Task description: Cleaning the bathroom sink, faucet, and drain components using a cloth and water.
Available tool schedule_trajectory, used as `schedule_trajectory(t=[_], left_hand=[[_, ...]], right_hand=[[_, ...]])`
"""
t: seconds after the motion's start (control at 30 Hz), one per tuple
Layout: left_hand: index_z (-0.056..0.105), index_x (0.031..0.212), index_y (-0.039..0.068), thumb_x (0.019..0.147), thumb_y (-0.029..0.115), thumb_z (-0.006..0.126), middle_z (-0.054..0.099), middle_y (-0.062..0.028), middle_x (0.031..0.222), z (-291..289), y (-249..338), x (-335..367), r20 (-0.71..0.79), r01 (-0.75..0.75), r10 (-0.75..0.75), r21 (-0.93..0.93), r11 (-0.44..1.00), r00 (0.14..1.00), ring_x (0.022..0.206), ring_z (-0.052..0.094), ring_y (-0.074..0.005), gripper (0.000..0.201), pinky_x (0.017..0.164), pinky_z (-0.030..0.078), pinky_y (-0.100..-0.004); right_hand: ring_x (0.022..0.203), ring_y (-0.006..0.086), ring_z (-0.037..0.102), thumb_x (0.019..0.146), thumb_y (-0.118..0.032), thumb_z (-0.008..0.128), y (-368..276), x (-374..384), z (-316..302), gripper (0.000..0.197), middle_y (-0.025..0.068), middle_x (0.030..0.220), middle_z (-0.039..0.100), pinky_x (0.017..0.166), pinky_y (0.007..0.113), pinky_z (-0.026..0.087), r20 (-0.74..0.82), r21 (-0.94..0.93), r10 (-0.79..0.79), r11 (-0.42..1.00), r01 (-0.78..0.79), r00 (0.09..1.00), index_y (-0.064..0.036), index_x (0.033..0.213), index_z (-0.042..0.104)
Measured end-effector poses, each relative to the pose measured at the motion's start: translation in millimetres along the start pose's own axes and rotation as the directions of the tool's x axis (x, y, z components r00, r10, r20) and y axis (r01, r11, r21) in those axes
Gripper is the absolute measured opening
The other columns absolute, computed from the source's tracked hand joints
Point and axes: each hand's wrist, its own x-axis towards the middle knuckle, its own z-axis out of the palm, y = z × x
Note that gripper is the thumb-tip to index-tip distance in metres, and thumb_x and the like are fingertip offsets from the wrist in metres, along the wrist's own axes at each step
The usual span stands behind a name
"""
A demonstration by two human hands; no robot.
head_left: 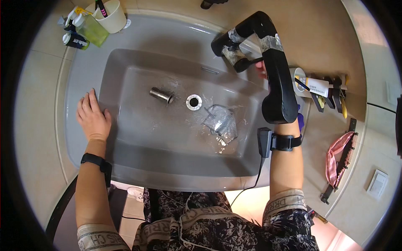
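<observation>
My left hand (93, 117) lies flat on the left rim of the grey sink (138, 161), fingers stretched out, holding nothing. My right hand (261, 69) reaches behind the tall black faucet (276, 79). Its fingertips show closed at the end of the black lever handle (252, 61), while the faucet hides the rest of the hand. In the wet basin a shiny metal cylinder (161, 95) lies on its side, left of the round drain hole's metal ring (194, 102). Right of the drain is a clear, silvery crumpled-looking shape (222, 123); whether it is plastic or water I cannot tell.
A green bottle (93, 30), a dark bottle (76, 41) and a cream cup (112, 16) stand at the back left. On the right are a white cup (298, 81), a white tube (317, 87) and a pink headband (335, 157). A black cable (250, 185) hangs from my right wrist strap.
</observation>
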Motion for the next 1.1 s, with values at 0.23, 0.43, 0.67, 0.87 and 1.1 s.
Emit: schedule_trajectory(t=[0.23, 0.43, 0.67, 0.87, 1.1], left_hand=[[0.028, 0.144, 0.013, 0.072, 0.019, 0.068, 0.041, -0.0099, 0.136, -5.6, 8.3, 3.7, 0.015, 0.005, -0.005, -0.018, 1.000, 1.000, 0.129, 0.034, -0.0290, 0.082, 0.106, 0.027, -0.0466], [0.028, 0.144, 0.014, 0.073, 0.018, 0.068, 0.041, -0.0098, 0.136, -0.9, 6.1, 2.9, 0.018, 0.001, 0.000, -0.037, 0.999, 1.000, 0.130, 0.034, -0.0288, 0.081, 0.106, 0.026, -0.0467], [0.027, 0.144, 0.013, 0.074, 0.017, 0.067, 0.040, -0.0100, 0.138, -4.2, 3.8, 1.9, 0.053, 0.021, -0.020, -0.030, 0.999, 0.998, 0.131, 0.033, -0.0284, 0.081, 0.107, 0.025, -0.0463], [0.029, 0.143, 0.013, 0.073, 0.018, 0.067, 0.042, -0.0106, 0.136, -1.3, -0.7, 0.7, 0.017, 0.008, -0.008, -0.024, 1.000, 1.000, 0.130, 0.034, -0.0290, 0.080, 0.107, 0.025, -0.0465], [0.028, 0.144, 0.013, 0.073, 0.020, 0.067, 0.041, -0.0110, 0.137, -6.5, 4.6, 3.1, 0.049, 0.003, -0.004, 0.013, 1.000, 0.999, 0.130, 0.034, -0.0292, 0.081, 0.107, 0.026, -0.0458]], right_hand=[[0.111, 0.0243, 0.055, 0.084, -0.022, 0.069, 151.1, -121.4, 47.8, 0.046, 0.0137, 0.119, 0.055, 0.090, 0.039, 0.047, 0.158, -0.468, 0.291, 0.864, -0.187, 0.944, -0.0073, 0.122, 0.050], [0.100, 0.0386, 0.056, 0.076, 0.004, 0.056, 149.3, -127.1, 97.1, 0.041, 0.0163, 0.113, 0.054, 0.089, 0.038, 0.047, -0.035, -0.569, 0.413, 0.740, -0.358, 0.910, -0.0160, 0.112, 0.058], [0.051, 0.0087, 0.051, 0.079, 0.004, 0.048, 104.8, -144.9, -7.5, 0.020, 0.0035, 0.072, 0.059, 0.041, 0.022, 0.040, -0.281, -0.001, 0.616, 0.766, -0.642, 0.736, -0.0033, 0.092, 0.061], [0.127, 0.0403, 0.039, 0.079, -0.031, 0.064, 129.8, -188.4, -0.9, 0.071, 0.0266, 0.139, 0.034, 0.109, 0.043, 0.031, -0.092, -0.701, 0.852, 0.313, -0.641, 0.516, -0.0026, 0.138, 0.038], [0.116, 0.0460, 0.044, 0.081, -0.031, 0.063, 170.8, -135.3, 62.9, 0.059, 0.0221, 0.132, 0.032, 0.101, 0.046, 0.038, -0.398, -0.568, 0.552, 0.479, -0.669, 0.733, -0.0096, 0.131, 0.038]])
